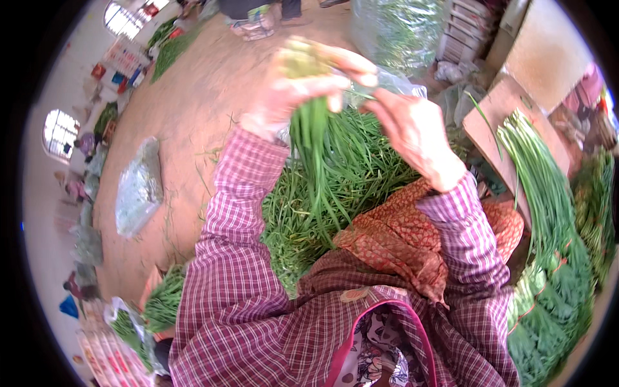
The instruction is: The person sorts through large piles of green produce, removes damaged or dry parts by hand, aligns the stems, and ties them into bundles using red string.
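My left hand (pixel 280 98) is raised in front of me, its fingers wrapped round a bunch of chives (pixel 311 132). The pale stem ends stick up above the fist and the green leaves hang down. Close by on the right, my right hand (pixel 416 132) pinches a thin green chive stalk (pixel 360 95) that stretches toward the left hand. Both hands are a little blurred. Below them a loose heap of chives (pixel 361 171) spreads in front of my lap, partly hidden by the held bunch.
On my right, a brown board (pixel 483 132) carries long chives (pixel 522 148), with tied bundles (pixel 548 309) nearer me. A large clear bag of greens (pixel 400 32) stands ahead. A filled plastic bag (pixel 140 187) lies on the floor at left. Other people work along the far-left wall.
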A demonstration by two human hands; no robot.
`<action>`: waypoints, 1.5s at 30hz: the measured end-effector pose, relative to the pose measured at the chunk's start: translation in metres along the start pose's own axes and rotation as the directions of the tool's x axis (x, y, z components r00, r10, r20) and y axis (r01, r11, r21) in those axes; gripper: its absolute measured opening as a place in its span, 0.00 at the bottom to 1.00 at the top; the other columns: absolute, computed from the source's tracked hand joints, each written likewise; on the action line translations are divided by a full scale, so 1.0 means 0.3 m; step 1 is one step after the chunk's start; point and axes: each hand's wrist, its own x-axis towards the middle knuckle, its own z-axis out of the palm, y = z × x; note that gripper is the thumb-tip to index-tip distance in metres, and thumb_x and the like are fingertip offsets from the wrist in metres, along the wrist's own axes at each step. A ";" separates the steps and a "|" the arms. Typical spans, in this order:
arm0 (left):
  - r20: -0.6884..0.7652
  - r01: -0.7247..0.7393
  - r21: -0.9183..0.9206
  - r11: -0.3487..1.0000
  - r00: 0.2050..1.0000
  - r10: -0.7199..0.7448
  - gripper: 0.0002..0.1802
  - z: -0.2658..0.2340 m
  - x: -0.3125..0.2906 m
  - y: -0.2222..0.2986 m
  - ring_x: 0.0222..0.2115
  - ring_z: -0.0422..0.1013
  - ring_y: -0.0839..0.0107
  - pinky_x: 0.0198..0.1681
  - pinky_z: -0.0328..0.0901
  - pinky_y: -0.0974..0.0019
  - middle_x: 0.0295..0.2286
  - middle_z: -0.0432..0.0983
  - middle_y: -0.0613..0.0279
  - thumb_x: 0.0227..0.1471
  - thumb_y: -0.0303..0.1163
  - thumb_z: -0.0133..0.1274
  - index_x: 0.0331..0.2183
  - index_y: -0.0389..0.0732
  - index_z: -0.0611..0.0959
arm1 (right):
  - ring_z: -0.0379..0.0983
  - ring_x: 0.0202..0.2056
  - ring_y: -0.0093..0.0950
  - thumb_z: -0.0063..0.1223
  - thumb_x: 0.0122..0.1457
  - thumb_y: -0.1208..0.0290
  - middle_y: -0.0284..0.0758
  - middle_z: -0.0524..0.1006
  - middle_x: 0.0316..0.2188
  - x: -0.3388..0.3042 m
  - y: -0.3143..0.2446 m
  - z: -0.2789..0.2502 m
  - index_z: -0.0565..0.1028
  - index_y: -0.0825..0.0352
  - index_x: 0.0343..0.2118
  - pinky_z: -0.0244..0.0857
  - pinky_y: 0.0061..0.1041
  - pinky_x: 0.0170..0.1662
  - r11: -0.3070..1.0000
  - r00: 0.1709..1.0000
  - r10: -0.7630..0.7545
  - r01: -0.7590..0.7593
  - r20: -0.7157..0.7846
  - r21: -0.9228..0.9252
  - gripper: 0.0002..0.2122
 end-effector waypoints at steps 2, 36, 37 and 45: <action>0.074 0.000 0.188 0.982 0.997 -0.014 0.15 0.037 0.004 -0.065 0.24 0.76 0.76 0.26 0.74 0.73 0.35 0.82 0.55 0.49 0.24 0.56 0.42 0.38 0.84 | 0.73 0.17 0.38 0.51 0.61 0.65 0.38 0.75 0.16 -0.056 0.078 -0.064 0.74 0.61 0.30 0.66 0.34 0.20 0.973 0.999 0.013 -0.006 0.029 -0.229 0.07; -0.315 -0.483 -0.692 0.536 0.871 0.378 0.26 0.320 0.383 0.111 0.44 0.75 0.60 0.59 0.63 0.46 0.39 0.80 0.53 0.56 0.27 0.52 0.56 0.32 0.69 | 0.77 0.22 0.34 0.62 0.47 0.64 0.33 0.76 0.20 0.031 0.045 -0.517 0.71 0.57 0.39 0.70 0.34 0.24 0.767 0.988 0.044 -0.128 -0.148 -0.629 0.16; -0.239 -0.392 -0.798 0.457 0.903 0.357 0.26 0.253 0.393 0.123 0.45 0.75 0.57 0.60 0.61 0.45 0.39 0.80 0.52 0.57 0.27 0.50 0.57 0.33 0.69 | 0.77 0.22 0.35 0.62 0.46 0.65 0.34 0.76 0.19 0.065 0.035 -0.561 0.72 0.56 0.39 0.70 0.34 0.24 0.724 0.994 0.024 -0.091 -0.107 -0.684 0.17; -0.299 -0.402 -0.624 0.671 0.915 0.270 0.21 0.362 0.701 -0.167 0.33 0.78 0.68 0.47 0.73 0.60 0.31 0.80 0.57 0.55 0.32 0.55 0.49 0.34 0.77 | 0.77 0.26 0.42 0.60 0.49 0.65 0.39 0.79 0.24 -0.327 0.387 -1.141 0.73 0.52 0.47 0.71 0.40 0.28 0.351 0.933 0.356 -0.186 -0.053 -0.918 0.19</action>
